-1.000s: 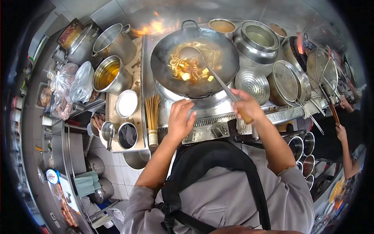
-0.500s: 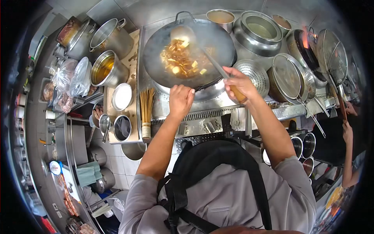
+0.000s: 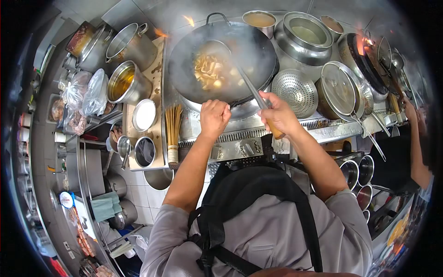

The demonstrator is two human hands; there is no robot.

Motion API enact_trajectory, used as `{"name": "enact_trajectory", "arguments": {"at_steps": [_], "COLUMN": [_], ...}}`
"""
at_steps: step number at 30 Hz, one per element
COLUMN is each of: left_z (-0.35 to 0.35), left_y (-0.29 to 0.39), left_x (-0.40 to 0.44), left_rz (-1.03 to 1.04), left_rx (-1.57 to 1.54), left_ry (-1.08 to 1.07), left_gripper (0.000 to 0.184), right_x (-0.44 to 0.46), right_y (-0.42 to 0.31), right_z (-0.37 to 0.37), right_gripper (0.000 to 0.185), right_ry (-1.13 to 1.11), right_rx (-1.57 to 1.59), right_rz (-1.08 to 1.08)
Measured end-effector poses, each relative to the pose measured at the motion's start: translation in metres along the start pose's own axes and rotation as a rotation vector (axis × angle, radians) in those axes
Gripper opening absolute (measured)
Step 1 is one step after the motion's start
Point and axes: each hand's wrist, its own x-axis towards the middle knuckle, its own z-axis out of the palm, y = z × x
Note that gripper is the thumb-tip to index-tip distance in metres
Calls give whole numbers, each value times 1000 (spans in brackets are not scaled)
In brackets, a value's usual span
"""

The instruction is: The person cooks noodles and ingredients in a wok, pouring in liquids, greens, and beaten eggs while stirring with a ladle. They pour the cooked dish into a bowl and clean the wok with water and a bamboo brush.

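"While the brush sits off to the left, what does the left hand do?"

"It folds into a fist at the near rim of the wok, seemingly on an ear that the knuckles hide. Keeping that side firm would serve well."

"And the food?"

"It lies in the wok under steam. Low, smooth strokes, lifting from beneath, seem best, so that nothing sticks or slops over."

"Where is the ladle?"

"Its bowl is inside the wok, by the food's far side; whether it touches is unclear. The bowl points forward and left, the butt back and right, so the long axis runs slantwise over the near-right rim."

"And the right hand?"

"Its fingers wrap the ladle near the wooden end. A loose wrist probably suits."

"Beyond it?"

"The strainer, just beside the wok; a wide swing could knock it."
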Motion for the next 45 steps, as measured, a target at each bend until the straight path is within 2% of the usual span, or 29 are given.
{"name": "enact_trajectory", "arguments": {"at_steps": [1,4,9,11,12,17,20,21,24,28,30,33,35,36,37,39,40,43,45], "left_z": [-1,-4,-10,-14,-15,-13,-11,-12,-16,-26,-25,-17,-22,-24,-22,-19,-23,-28,-23], "left_y": [-1,-2,-3,-1,0,-3,-4,-7,-9,-12,-17,-23,-20,-19,-19,-20,-17,-12,-19], "left_x": [0,0,5,9,9,11,8,9,9,11,9,4,6,6,4,5,6,11,6], "left_rz": [-4,9,-14,8,19,42,49,64,79,84,69,55,45,42,39,32,45,18,44], "left_rx": [-10,-44,-127,-141,-140,-158,-163,-161,-171,-135,-141,-169,-177,-187,-189,-180,-183,-250,-241], "left_ry": [-18,-44,-97,-81,-78,-81,-65,-57,-114,-117,-145,-130,-105,-96,-104,-109,-113,-87,-102], "left_gripper": [6,9,18,18,19,20,20,20,20,20,20,19,19,18,18,18,18,19,19], "right_x": [-4,-22,-57,-56,-50,-51,-45,-42,-17,45,54,12,-22,-24,-19,-2,-1,0,-22], "right_y": [-4,-12,0,29,48,30,28,24,12,17,23,33,26,31,28,17,16,12,19], "right_z": [3,8,-39,-60,-65,4,22,27,37,33,38,59,80,79,72,55,56,59,42], "right_gripper": [62,65,64,63,62,60,60,60,59,64,68,66,62,60,60,59,59,49,49], "right_ry": [3,77,119,322,348,445,282,273,131,127,313,421,382,306,308,198,205,372,407], "right_rx": [5,-74,-6,-500,-486,-517,4,0,282,201,-230,-349,-226,-41,-37,281,289,-494,-448], "right_rz": [0,-193,-154,-200,-282,-101,14,19,134,81,-84,-74,-6,40,48,139,131,-134,-183]}}
